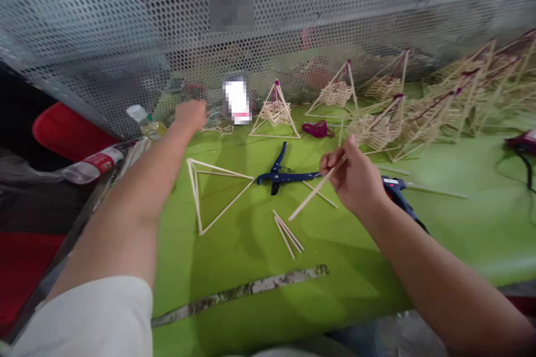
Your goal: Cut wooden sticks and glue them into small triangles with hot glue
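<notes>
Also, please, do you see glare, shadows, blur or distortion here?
Head view: the phone screen is blown out white and pixelated; a pixelated block hides part of the mesh panel; soft shadows fall on the green table; the left hand looks soft; wide-angle stretching towards the edges.

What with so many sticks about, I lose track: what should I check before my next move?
1. Right hand grips the long stick: ok.
2. Left hand empty: cannot tell, its fingertips are unclear.
3. Triangular frame clear of the blue tool: cannot tell, a corner looks close to its tip.
4. Loose sticks gathered together: not ok, a small fan and a separate stick lie apart.
5. Glue gun nozzle direction: cannot tell, partly hidden.
</notes>
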A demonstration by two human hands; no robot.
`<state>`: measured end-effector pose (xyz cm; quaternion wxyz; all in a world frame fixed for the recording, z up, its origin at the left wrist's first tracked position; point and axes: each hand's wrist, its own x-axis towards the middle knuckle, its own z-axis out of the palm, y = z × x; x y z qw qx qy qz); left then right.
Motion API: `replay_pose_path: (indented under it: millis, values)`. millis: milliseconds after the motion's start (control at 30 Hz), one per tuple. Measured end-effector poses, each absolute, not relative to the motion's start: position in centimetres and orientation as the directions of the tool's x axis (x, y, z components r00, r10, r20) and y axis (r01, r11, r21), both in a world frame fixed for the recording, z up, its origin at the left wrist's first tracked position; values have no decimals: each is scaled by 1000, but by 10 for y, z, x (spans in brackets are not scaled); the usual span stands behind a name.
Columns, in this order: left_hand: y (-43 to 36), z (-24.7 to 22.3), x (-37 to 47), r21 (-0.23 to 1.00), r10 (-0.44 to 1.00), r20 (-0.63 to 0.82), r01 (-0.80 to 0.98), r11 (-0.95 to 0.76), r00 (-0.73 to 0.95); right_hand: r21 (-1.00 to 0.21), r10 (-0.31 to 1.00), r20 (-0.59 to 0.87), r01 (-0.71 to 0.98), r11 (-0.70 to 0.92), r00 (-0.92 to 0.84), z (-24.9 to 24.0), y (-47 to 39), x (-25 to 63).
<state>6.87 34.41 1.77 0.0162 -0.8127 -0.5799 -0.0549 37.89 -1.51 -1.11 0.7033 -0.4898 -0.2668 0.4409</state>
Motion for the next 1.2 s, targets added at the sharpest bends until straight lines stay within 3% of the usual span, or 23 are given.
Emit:
replay_pose_path:
  millis: [100,200,333,433,500,567,633,700,867,933,1000,1100,1200]
  values:
    - [339,31,56,32,932,197,948,-316,304,-959,855,34,-223,173,518,-8,-16,384]
    - [325,59,36,101,902,332,940,-327,278,-985,849,123,-45,169,513,-4,-22,387]
    - [270,98,24,246,748,631,861,-445,207,-978,921,194,137,156,337,6,-35,382]
    - [179,103,39,319,593,786,706,-633,176,-908,935,299,358,218,189,11,-41,378]
    - [101,90,57,479,688,682,560,-676,248,-870,934,345,404,282,89,12,-43,372]
    - [26,67,76,669,773,315,449,-592,550,-873,930,366,348,342,4,10,-48,360]
    - [-33,39,92,801,731,120,369,-471,672,-892,924,365,242,382,-111,7,-58,340]
    - [-67,14,101,867,706,70,307,-392,704,-920,911,342,114,374,-229,2,-70,316]
    - [-68,-22,98,918,762,159,189,-347,628,-958,903,284,-60,280,-322,-3,-83,287]
    - [-57,-28,92,946,775,183,106,-306,605,-951,906,272,54,304,-324,-3,-76,297]
    - [-49,-31,85,963,821,214,28,-269,529,-895,935,171,348,279,-311,-5,-69,312]
    - [-40,-34,77,960,868,273,-55,-276,416,-634,965,-79,760,144,-249,-13,-61,328]
    - [-33,-40,72,969,886,243,-58,-240,394,-475,954,-207,874,98,-219,-22,-58,326]
